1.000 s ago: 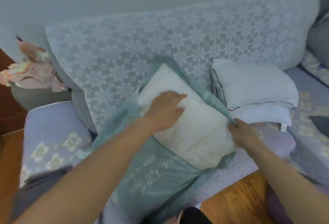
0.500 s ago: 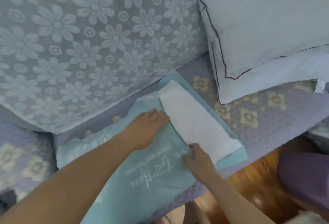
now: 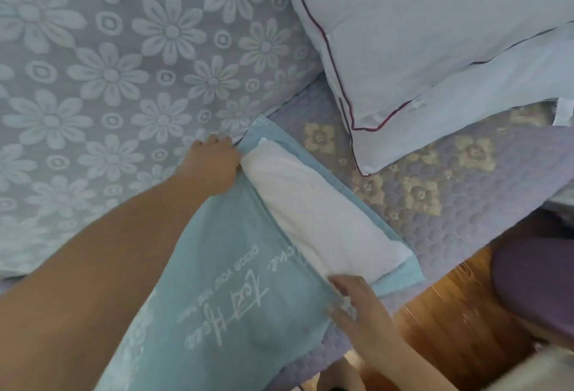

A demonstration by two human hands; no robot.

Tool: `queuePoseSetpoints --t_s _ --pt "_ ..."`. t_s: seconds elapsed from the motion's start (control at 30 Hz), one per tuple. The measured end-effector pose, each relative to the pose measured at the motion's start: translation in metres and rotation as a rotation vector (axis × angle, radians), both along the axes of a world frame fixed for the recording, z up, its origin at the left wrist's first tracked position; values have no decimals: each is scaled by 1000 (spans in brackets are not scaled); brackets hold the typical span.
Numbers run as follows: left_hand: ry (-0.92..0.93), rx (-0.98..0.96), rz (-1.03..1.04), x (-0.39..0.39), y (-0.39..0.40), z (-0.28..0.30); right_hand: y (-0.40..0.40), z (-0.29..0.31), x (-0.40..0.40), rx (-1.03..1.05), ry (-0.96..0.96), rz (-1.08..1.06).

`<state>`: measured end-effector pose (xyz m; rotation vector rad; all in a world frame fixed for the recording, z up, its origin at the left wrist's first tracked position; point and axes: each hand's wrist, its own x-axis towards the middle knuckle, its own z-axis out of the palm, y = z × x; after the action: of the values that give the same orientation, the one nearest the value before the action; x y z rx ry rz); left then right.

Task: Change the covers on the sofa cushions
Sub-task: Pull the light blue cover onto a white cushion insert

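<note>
**Two hands work the teal cover over the last strip of cushion**

Two hands sit at opposite ends of the cover's open mouth. At nine o'clock lies the floral lace throw (image 3: pixel 102 73) draped over the sofa back. The left hand (image 3: pixel 214 162) reaches out on a long, nearly straight arm toward eleven o'clock; it rests at the far corner of the teal cover (image 3: pixel 223 285), fingers bent over the edge, seemingly holding that corner, though the grip itself is hidden. This probably anchors the far end so the fabric stays taut.

In the centre, the white cushion insert (image 3: pixel 320 219) lies mostly inside the cover, on the quilted sofa seat (image 3: pixel 435 191); only a band from eleven to four o'clock shows outside the opening.

The right hand (image 3: pixel 357 306), at five o'clock, has its fingers loosely spread and pressing on the near corner of the opening, not clamped, likely pinning the hem before closing it. Its wrist bends back toward the body.

At one o'clock, two pale pillows (image 3: pixel 435 33) with dark piping lie stacked, apart from the work.
</note>
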<state>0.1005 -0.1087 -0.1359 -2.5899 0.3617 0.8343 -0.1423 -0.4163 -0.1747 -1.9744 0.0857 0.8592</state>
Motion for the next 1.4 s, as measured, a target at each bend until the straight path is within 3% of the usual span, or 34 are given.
queuePoseSetpoints --t_s 0.1,0.2,0.33,0.43,0.5,0.53,0.63,0.7,0.8,0.87,0.93,1.07,1.13,1.23,1.3,1.4 --pt "-67 -108 265 -28 14 -15 24 -7 -10 13 89 74" --pt "-182 -183 201 -33 22 -18 17 -12 -10 -8 -27 231" --pt "-177 -184 224 -29 13 -15 5 -19 -8 -164 -160 223" --pt "-155 -174 247 -34 -8 -14 39 -7 -17 -53 -267 282" --pt "-173 -178 251 -42 -11 -12 29 -7 -9 -107 -348 183" --pt "-198 -182 267 -44 -7 -8 9 -11 2 -214 -331 72" --pt "-242 -165 408 -37 13 -6 -77 -21 32 -608 7 -281" --pt "-175 -193 490 -27 12 -8 -100 -20 34 -638 107 -182" --pt "-98 -303 511 -31 -15 -17 -80 -15 55 -500 -156 -127" --pt "-97 -399 517 -48 -32 -25 -56 -21 88 -396 -195 -152" --pt "-85 -488 507 -72 -40 -24 -28 -34 121 -290 -94 -108" --pt "-129 -648 406 -105 -37 6 13 -36 157 -21 292 -66" --pt "-185 -781 353 -100 -32 31 21 -8 160 54 306 77" --pt "-223 -882 137 -64 -36 75 45 54 142 48 99 383" --pt "-32 -864 78 -40 -55 100 73 97 110 13 -82 578" --pt "288 -595 21 -38 -77 108 121 137 62 22 -259 697"
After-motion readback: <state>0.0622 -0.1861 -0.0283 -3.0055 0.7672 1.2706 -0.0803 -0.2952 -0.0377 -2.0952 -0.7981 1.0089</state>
